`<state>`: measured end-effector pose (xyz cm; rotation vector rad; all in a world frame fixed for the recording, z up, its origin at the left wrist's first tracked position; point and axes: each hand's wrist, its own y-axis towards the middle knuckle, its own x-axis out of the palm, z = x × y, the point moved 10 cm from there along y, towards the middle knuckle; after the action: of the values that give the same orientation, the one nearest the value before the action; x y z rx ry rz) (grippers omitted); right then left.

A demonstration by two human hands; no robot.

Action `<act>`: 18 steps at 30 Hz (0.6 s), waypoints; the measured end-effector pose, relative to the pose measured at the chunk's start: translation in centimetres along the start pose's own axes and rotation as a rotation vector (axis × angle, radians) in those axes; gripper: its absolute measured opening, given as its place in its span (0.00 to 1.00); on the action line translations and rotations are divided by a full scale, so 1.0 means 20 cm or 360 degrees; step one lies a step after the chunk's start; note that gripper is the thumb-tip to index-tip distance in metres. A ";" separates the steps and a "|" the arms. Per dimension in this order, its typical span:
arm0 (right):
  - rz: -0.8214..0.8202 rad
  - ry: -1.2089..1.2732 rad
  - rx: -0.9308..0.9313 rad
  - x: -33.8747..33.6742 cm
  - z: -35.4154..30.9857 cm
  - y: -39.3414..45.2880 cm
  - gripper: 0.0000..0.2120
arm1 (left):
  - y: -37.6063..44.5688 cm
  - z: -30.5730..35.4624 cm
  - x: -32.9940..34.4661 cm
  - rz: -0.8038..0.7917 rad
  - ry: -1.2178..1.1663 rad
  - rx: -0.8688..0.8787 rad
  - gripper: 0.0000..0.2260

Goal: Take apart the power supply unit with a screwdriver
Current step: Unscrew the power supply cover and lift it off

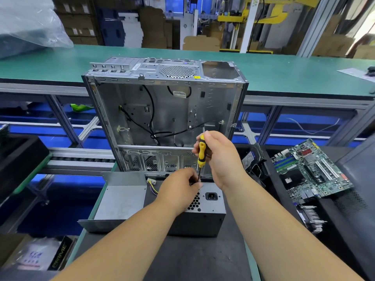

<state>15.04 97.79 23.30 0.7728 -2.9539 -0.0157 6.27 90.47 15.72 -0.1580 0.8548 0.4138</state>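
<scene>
The power supply unit [203,211] sat on the dark mat [192,258], nearest the person. The left hand [178,189] rested on its top, fingertips pinching the shaft of the yellow-and-black screwdriver [201,153]. The right hand [219,157] gripped the upright handle. Beyond stood the gutted computer case [162,116]; a motherboard [310,169] lay to the right.

— How's the light?
— Bright, even, from overhead; shadows under the hands [199,171] are soft, and daylight blows out the top right corner.
— Sharpness?
— Crisp at centre. The wide lens bows the green bench [284,65] edge, and the background boxes [154,27] look smeared.
</scene>
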 end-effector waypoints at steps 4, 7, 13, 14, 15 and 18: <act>-0.0145 0.0272 0.0060 0.07 0.05 0.01 0.23 | 0.00 0.00 0.00 0.0006 0.0009 0.0008 0.11; -0.0222 0.0374 0.0007 0.10 0.04 -0.01 0.21 | 0.00 0.00 0.00 0.0008 0.0005 0.0010 0.10; -0.0194 0.0226 -0.0083 0.08 0.02 -0.03 0.08 | 0.00 0.01 -0.01 0.0031 -0.0012 0.0024 0.10; -0.0194 0.0246 -0.0069 0.07 0.01 -0.02 0.08 | 0.00 0.00 -0.01 0.0028 -0.0017 0.0020 0.10; -0.0198 0.0231 -0.0051 0.06 0.01 -0.02 0.08 | 0.00 0.00 -0.01 0.0024 -0.0025 0.0014 0.09; -0.0165 0.0071 -0.0009 0.02 0.00 0.01 0.09 | -0.01 -0.01 0.00 0.0021 -0.0050 0.0003 0.07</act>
<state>14.67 97.72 23.28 0.9123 -2.8677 -0.0133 6.19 90.32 15.71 -0.1440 0.8255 0.4265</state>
